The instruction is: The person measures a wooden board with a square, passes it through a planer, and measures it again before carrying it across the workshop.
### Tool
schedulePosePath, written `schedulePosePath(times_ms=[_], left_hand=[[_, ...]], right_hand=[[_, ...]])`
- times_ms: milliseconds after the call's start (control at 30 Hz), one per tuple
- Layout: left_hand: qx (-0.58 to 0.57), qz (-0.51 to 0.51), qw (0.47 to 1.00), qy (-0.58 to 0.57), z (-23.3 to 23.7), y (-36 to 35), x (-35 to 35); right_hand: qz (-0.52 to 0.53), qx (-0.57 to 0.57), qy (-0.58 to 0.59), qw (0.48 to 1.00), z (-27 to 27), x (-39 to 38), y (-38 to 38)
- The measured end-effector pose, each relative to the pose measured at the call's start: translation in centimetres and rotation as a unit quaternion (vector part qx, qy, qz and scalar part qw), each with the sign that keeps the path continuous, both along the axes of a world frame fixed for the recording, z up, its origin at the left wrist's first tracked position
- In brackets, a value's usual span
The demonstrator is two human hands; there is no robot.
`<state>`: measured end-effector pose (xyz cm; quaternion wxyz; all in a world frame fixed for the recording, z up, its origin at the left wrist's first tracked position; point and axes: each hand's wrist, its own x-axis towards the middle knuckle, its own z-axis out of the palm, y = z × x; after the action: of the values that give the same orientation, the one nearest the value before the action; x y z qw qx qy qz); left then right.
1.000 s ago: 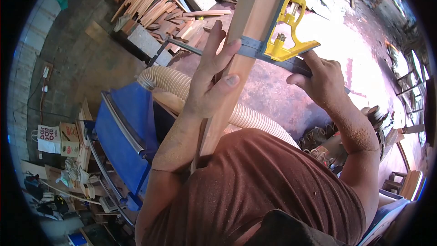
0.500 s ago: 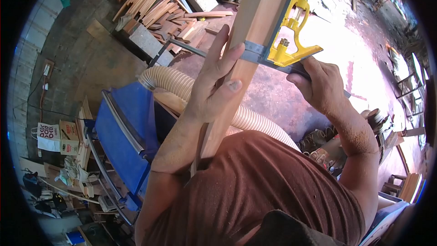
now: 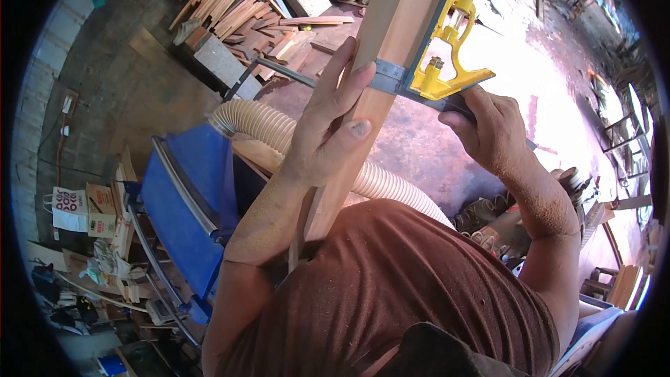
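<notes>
A long squared wooden beam (image 3: 373,129) slants up through the middle of the head view, its lower end against the brown shirt. My left hand (image 3: 328,115) is closed around the beam's left side, thumb across the near face. A combination square with a yellow head (image 3: 447,70) rests against the beam's right side. Its steel blade (image 3: 389,75) lies across the beam's face, close to my left fingertips. My right hand (image 3: 492,126) grips the blade's other end, just below the yellow head, thumb and fingers closed on it.
A ribbed beige hose (image 3: 265,126) runs behind the beam. To the left stands a blue machine or cart (image 3: 185,202) with metal rails. Stacked wood strips (image 3: 227,0) lie at the upper left. A white paper bag (image 3: 70,209) and cardboard boxes are at far left.
The view has shifted very slightly, so the background sits a little further left. Both hands, the beam and the combination square keep nearly the same positions.
</notes>
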<state>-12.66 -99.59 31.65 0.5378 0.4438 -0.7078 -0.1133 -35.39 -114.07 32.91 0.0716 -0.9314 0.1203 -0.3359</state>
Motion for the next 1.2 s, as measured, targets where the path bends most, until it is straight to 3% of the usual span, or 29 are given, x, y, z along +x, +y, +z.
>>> schedulePosePath(times_ms=[333,433,467,533,667,767,867,967,1033,1100,1133,1200], left_hand=[[0.002,0.010,0.999,0.034,-1.0,0.4,0.0],[0.028,0.053,0.998,0.035,-0.8,0.5,-0.5],[0.059,0.032,0.988,0.141,-0.6,0.5,-0.9],[0.090,0.010,0.965,0.244,-0.7,0.4,-1.3],[0.099,0.013,0.952,0.291,-1.7,-0.2,-0.9],[0.092,0.024,0.951,0.294,-3.1,-0.5,-0.3],[0.082,0.023,0.942,0.325,-4.2,-0.5,-0.4],[0.113,0.012,0.923,0.368,-4.4,0.1,-0.4],[0.147,0.007,0.914,0.379,-4.8,0.7,0.0],[0.154,-0.001,0.916,0.371,-5.6,1.1,0.3],[0.157,0.000,0.915,0.372,-5.8,1.3,0.4],[0.176,-0.011,0.893,0.414,-6.1,2.1,0.1]], right_hand=[[-0.006,0.002,0.017,1.000,-0.3,0.1,-0.1],[0.000,0.024,0.012,1.000,-0.4,0.1,-0.1],[0.000,0.024,0.013,1.000,-0.4,0.1,-0.1],[-0.022,0.026,0.029,0.999,-0.5,0.2,0.0],[-0.040,0.073,0.071,0.994,-0.5,0.2,0.0],[-0.040,0.076,0.016,0.996,-1.4,-0.3,-0.9],[0.027,0.261,0.029,0.964,-1.2,-1.7,-1.8],[0.076,0.329,-0.008,0.941,-4.0,-1.9,-3.8],[0.035,0.334,0.036,0.941,-4.3,-1.7,-4.0],[-0.088,0.381,0.076,0.917,-5.7,-1.3,-4.2],[-0.101,0.329,0.105,0.933,-6.9,-1.3,-4.7],[-0.086,0.341,0.084,0.932,-8.3,-1.4,-5.1]])
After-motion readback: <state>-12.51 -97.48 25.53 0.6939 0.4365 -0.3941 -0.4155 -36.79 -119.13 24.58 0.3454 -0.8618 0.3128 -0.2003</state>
